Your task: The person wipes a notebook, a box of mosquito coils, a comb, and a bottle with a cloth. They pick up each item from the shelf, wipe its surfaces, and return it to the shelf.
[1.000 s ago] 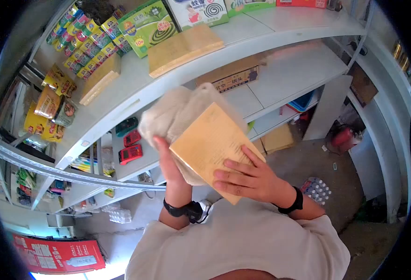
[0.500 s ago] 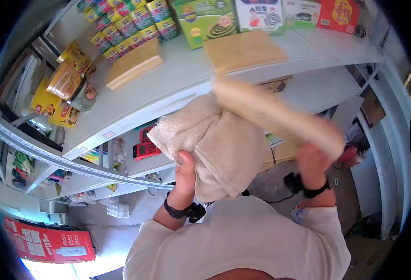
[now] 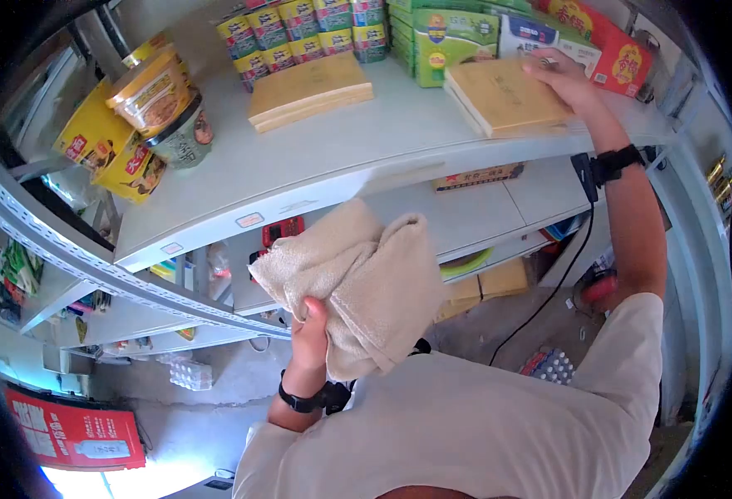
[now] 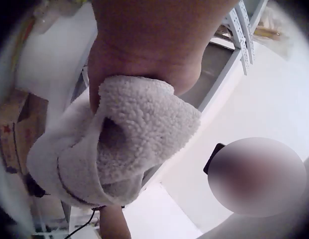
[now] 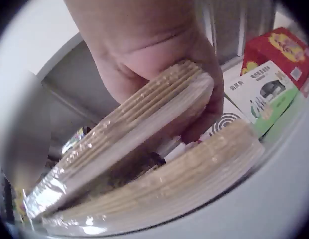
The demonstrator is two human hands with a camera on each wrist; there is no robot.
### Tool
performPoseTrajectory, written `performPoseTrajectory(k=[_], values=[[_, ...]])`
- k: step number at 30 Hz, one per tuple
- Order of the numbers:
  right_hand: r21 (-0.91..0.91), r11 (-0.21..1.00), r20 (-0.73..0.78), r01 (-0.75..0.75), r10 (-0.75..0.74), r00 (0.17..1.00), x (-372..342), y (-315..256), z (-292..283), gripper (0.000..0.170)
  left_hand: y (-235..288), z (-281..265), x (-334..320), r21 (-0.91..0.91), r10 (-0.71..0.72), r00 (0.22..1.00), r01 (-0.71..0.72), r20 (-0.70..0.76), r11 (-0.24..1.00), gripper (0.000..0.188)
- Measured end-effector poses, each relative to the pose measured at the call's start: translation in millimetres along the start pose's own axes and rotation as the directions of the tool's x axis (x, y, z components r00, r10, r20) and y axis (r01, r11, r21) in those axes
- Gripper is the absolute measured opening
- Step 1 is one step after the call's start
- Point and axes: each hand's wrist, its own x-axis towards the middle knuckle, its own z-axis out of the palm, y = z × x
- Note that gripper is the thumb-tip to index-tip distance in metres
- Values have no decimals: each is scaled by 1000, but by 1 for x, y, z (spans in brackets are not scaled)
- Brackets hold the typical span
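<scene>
grasps a yellow packet [image 3: 509,93] in the right grip [image 3: 564,76], tilted above a second packet [image 5: 169,194] on the shelf [image 3: 299,162], long axis along the shelf's edge, left end lowest; clutches a beige towel [image 3: 382,291] in the left grip [image 3: 309,343].

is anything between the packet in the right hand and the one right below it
Nothing visible but the fingers of the right hand, curled round the raised end of the upper packet; they might get in the way. Otherwise only a gap shows above the lower packet.
</scene>
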Motion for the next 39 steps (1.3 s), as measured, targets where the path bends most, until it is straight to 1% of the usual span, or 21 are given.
performPoseTrajectory(k=[1, 2, 3, 4, 5, 7, 8, 10, 11, 13, 16, 19, 22, 25, 28, 31, 34, 36, 37, 38, 39], values=[[-172, 983, -19, 63, -67, 998, -2, 1, 2, 47, 4, -9, -2, 10, -5, 1000, 5, -29, 1000, 72], [-336, 934, -24, 124, -139, 990, -4, 3, 6, 45, 7, -15, -4, 12, 15, 999, -14, -32, 1000, 72], [-487, 854, -14, 181, -215, 976, -4, 3, 10, 43, 12, -22, -5, 14, 36, 999, -35, -39, 999, 72], [-643, 749, -27, 161, -233, 972, -5, -2, 11, 40, 15, -29, -8, 18, 57, 997, -57, -48, 998, 71], [-712, 679, -15, 176, -266, 964, -5, -7, 17, 39, 18, -37, -11, 12, 46, 996, -45, -73, 999, 71], [-833, 522, 6, 187, -329, 944, -31, -46, 26, 37, 24, -51, -14, -2, 22, 993, -23, -114, 1000, 70], [-762, 578, 76, 291, -367, 927, -42, -71, 36, 36, 26, -59, -16, -10, 15, 992, -16, -124, 1000, 69], [-588, 651, 202, 480, -456, 867, -58, -128, 68, 35, 29, -73, -19, -38, 1, 991, -6, -136, 999, 68], [-517, 647, 292, 560, -481, 826, -59, -150, 88, 37, 30, -78, -21, -44, -3, 991, -3, -132, 999, 68], [-346, 641, 456, 685, -524, 720, -65, -188, 129, 41, 37, -91, -28, -48, -21, 992, 15, -128, 999, 67], [-395, 504, 576, 768, -516, 634, -51, -216, 178, 47, 45, -109, -36, -43, -10, 991, 4, -136, 999, 66], [-419, 527, 578, 739, -473, 665, -33, -220, 214, 51, 51, -125, -42, -79, 30, 989, -42, -145, 996, 65], [-604, 545, 614, 582, -148, 775, -40, -233, 232, 52, 55, -145, -52, -40, 58, 985, -65, -162, 997, 65], [-632, 399, 556, 665, -364, 747, -38, -218, 244, 48, 59, -155, -62, -51, 99, 968, -114, -229, 992, 64], [-624, 342, 574, 702, -409, 710, -41, -219, 243, 44, 56, -168, -67, -14, 108, 954, -117, -280, 993, 63], [-702, 199, 600, 684, -351, 719, -49, -229, 241, 35, 59, -160, -70, -11, -47, 921, 46, -387, 999, 62], [-681, 210, 513, 701, -546, 662, -70, -232, 227, 28, 47, -151, -63, -79, -13, 962, -8, -273, 997, 62], [-633, 282, 406, 721, -672, 619, -109, -242, 212, 24, 41, -146, -59, -146, -42, 986, 18, -161, 989, 63], [-588, 331, 372, 738, -699, 610, -134, -248, 203, 23, 38, -142, -55, -180, -54, 993, 34, -102, 983, 64], [-540, 376, 337, 753, -723, 603, -160, -253, 196, 22, 34, -138, -50, -204, -91, 992, 72, -88, 976, 64], [-526, 355, 344, 773, -742, 575, -183, -255, 191, 23, 30, -133, -45, -229, -132, 988, 112, -75, 967, 65]])
